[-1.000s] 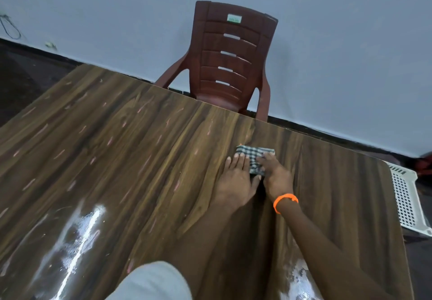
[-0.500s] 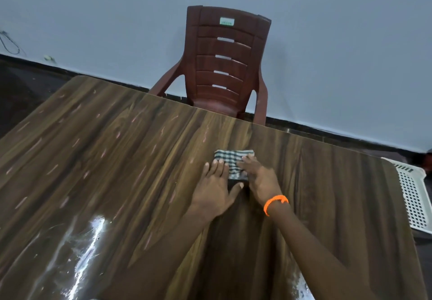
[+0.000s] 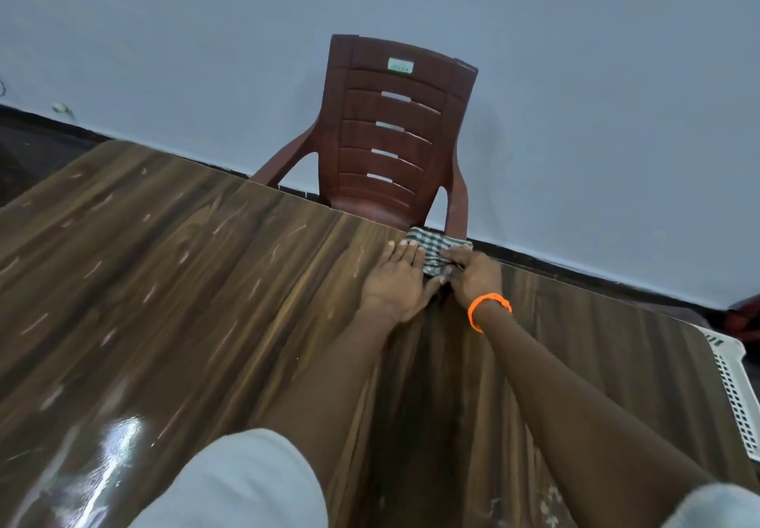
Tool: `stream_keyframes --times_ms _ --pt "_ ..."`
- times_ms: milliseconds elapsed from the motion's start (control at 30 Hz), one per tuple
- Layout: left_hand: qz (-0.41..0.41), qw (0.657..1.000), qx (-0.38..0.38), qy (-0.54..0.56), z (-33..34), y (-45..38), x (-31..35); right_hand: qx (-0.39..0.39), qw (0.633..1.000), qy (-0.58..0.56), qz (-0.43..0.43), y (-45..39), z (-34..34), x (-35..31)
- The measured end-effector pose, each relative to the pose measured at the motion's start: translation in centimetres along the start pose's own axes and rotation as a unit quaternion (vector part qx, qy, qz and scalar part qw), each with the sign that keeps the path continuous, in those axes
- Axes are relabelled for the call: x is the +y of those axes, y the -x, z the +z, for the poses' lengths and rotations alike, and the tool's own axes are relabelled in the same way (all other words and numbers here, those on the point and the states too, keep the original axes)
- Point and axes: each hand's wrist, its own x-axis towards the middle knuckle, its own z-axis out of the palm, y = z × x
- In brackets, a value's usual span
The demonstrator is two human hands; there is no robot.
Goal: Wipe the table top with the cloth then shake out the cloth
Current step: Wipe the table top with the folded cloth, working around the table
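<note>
Room: a plain pale blue-grey wall (image 3: pixel 575 75) with a dark strip along its foot.
Surface: a glossy dark wood-grain table top (image 3: pixel 164 301), streaked brown, with a bright glare patch near the close left corner.
Cloth: a small folded black-and-white checked cloth (image 3: pixel 436 248) lies flat at the far edge of the table top, right in front of the chair.
Left hand: the left hand (image 3: pixel 397 280) lies palm down on the wood, fingers straight and held side by side, its thumb side touching the cloth's left edge.
Right hand: the right hand (image 3: pixel 473 276) presses down on the cloth's near right part, fingers bent over the fabric; whether they pinch it I cannot tell.
Wrist: an orange band (image 3: pixel 487 309) circles the right wrist.
Sleeves: pale grey short sleeves (image 3: pixel 238 482) show at the bottom.
Beyond the table: a reddish-brown slatted plastic armchair (image 3: pixel 395 137) stands against the wall.
Right side: a white perforated plastic basket (image 3: pixel 736 387) sits just off the table's right edge.
</note>
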Motion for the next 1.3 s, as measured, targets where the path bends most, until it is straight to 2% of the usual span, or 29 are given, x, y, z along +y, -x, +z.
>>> stream_keyframes --times_ms 267,433,567,700,900,1067,1167,1300 --pt "-0.044 0.998 0.024 -0.03 -1.5 -0.2 -7.7 -0.038 0.998 -0.004 -0.049 -2.8 5.5 -5.5" --pt "-0.089 0.995 0.044 0.027 -1.3 2.5 -10.6 -0.054 0.994 0.013 -0.093 -1.9 8.6 -7.5" --pt "-0.114 0.99 0.067 0.044 -0.9 6.2 -10.3 -0.083 0.991 0.003 -0.104 1.2 9.2 -7.7" --pt "-0.08 0.994 0.077 0.012 -0.8 10.3 -8.8 -0.085 0.987 -0.03 -0.131 4.9 8.1 -6.3" --pt "-0.073 0.996 0.017 -0.053 -0.5 12.8 -4.1 -0.093 0.988 -0.003 -0.12 6.7 5.6 -3.3" --pt "-0.096 0.991 0.0 -0.094 -1.5 11.0 -5.7 -0.053 0.993 0.0 -0.106 5.0 7.3 -6.8" --pt "-0.138 0.987 0.007 -0.079 -1.6 11.9 -7.8 -0.081 0.989 -0.01 -0.127 4.8 9.3 -9.1" --pt "-0.155 0.987 0.028 -0.033 -1.0 15.6 -9.2 -0.128 0.982 -0.044 -0.131 7.0 10.8 -9.6"
